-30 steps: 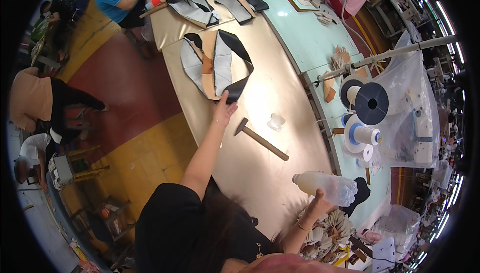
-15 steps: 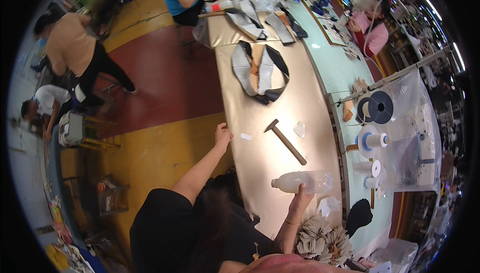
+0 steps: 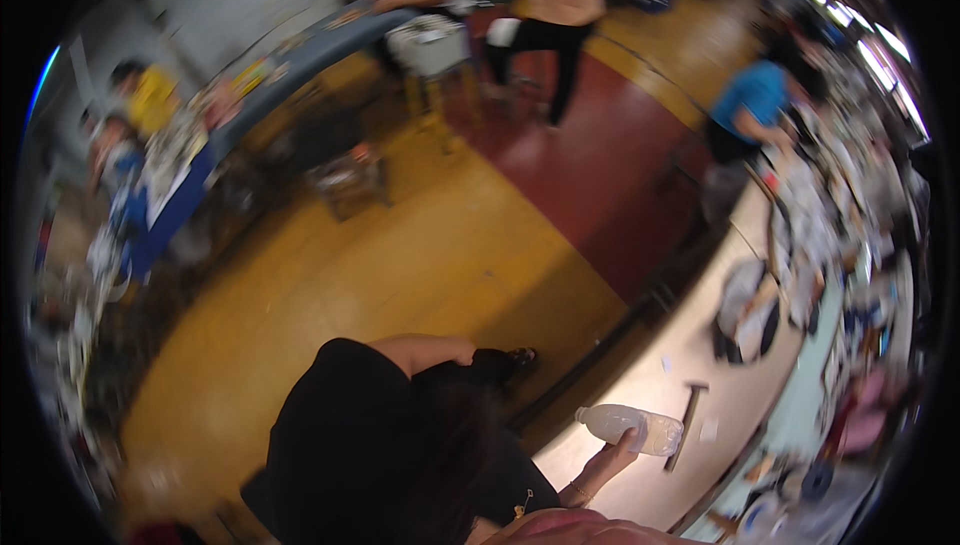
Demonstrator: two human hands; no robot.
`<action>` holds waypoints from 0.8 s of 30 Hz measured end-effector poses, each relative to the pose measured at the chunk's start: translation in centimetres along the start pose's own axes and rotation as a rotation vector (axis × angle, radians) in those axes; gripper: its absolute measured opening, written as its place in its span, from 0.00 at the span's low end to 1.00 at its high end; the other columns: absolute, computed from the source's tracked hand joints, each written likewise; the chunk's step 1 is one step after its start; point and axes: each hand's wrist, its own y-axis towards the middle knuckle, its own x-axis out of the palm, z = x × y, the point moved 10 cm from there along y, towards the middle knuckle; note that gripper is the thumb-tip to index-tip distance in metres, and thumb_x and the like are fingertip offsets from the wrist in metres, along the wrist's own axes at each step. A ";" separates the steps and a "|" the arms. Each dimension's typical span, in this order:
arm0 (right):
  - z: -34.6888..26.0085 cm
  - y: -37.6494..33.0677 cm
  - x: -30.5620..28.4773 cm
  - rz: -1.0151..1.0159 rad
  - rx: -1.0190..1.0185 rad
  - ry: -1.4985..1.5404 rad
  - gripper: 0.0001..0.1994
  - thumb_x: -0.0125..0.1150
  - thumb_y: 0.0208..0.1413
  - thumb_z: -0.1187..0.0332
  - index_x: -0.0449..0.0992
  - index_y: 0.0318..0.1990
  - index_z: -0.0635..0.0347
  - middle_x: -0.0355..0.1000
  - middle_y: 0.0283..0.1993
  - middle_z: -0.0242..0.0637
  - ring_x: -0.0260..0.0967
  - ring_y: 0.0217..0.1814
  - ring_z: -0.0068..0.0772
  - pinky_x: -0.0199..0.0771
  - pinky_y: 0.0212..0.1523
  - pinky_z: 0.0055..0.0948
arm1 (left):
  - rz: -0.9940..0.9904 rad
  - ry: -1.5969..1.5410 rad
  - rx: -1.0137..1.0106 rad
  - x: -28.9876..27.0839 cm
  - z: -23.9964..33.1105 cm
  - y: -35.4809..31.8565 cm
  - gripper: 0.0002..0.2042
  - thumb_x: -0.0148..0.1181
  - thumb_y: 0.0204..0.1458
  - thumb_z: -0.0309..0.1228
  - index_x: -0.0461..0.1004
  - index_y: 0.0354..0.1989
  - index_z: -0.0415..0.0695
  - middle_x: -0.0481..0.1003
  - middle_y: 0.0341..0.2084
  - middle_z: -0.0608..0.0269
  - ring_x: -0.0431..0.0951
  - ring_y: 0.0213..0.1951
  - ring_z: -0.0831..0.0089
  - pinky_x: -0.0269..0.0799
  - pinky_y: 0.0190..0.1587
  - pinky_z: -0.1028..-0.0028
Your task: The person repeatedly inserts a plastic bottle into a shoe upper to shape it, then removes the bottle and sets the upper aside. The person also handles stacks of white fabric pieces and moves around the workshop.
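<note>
My right hand (image 3: 612,459) is closed around a clear plastic bottle (image 3: 612,422), held tilted nearly on its side with its cap end toward the left. Below and beyond the bottle, a hammer (image 3: 688,413) lies on the gold-covered table (image 3: 625,495), its handle partly behind the bottle. My left hand (image 3: 462,350) hangs beside my body over the floor, away from the table. Its fingers are too blurred to read.
Grey and black cut pieces (image 3: 743,315) lie further along the table, with a small white piece (image 3: 667,365) nearer. A person in a blue shirt (image 3: 748,100) sits at its far end. Others stand or sit beyond the yellow and red floor (image 3: 400,235), near a stool (image 3: 432,55).
My view has swung left, so the table now lies to the right. My left hand has come back from the table edge toward my body. The bottle stays in my right hand.
</note>
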 end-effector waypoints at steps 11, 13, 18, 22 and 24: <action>-0.9 -3.1 22.4 -0.616 -0.104 -0.190 0.44 0.66 0.41 0.46 0.57 0.56 0.74 0.58 0.56 0.51 0.58 0.57 0.44 0.58 0.58 0.41 | 0.109 -0.505 -0.493 9.7 -12.2 -5.5 0.11 0.57 0.43 0.35 0.78 0.35 0.51 0.76 0.38 0.64 0.73 0.45 0.65 0.68 0.43 0.61; 0.5 -5.1 26.0 -0.731 -0.034 -0.151 0.42 0.66 0.42 0.47 0.58 0.55 0.73 0.60 0.55 0.50 0.59 0.56 0.43 0.60 0.57 0.39 | 0.105 -0.665 -0.515 12.2 -13.5 -6.0 0.12 0.55 0.44 0.34 0.77 0.38 0.50 0.75 0.42 0.62 0.73 0.46 0.63 0.68 0.45 0.60; 4.2 -11.2 32.6 -0.962 0.022 -0.143 0.35 0.66 0.45 0.54 0.60 0.54 0.72 0.62 0.53 0.46 0.61 0.53 0.37 0.62 0.54 0.36 | 0.150 -0.759 -0.546 18.4 -17.4 -9.1 0.15 0.53 0.46 0.35 0.76 0.42 0.49 0.73 0.46 0.59 0.73 0.47 0.61 0.68 0.46 0.59; 6.0 -15.8 35.7 -1.161 0.082 -0.158 0.32 0.67 0.45 0.60 0.61 0.53 0.72 0.64 0.51 0.44 0.62 0.52 0.35 0.62 0.54 0.35 | 0.178 -1.044 -0.634 22.8 -18.6 -14.3 0.16 0.53 0.45 0.34 0.75 0.43 0.45 0.73 0.45 0.57 0.73 0.48 0.61 0.68 0.45 0.59; 6.1 -17.0 36.5 -1.202 0.075 -0.180 0.32 0.67 0.45 0.61 0.61 0.53 0.72 0.64 0.51 0.43 0.62 0.52 0.35 0.62 0.54 0.34 | 0.134 -1.123 -0.707 24.1 -17.9 -16.9 0.16 0.53 0.45 0.34 0.75 0.43 0.45 0.73 0.45 0.56 0.73 0.48 0.61 0.69 0.45 0.60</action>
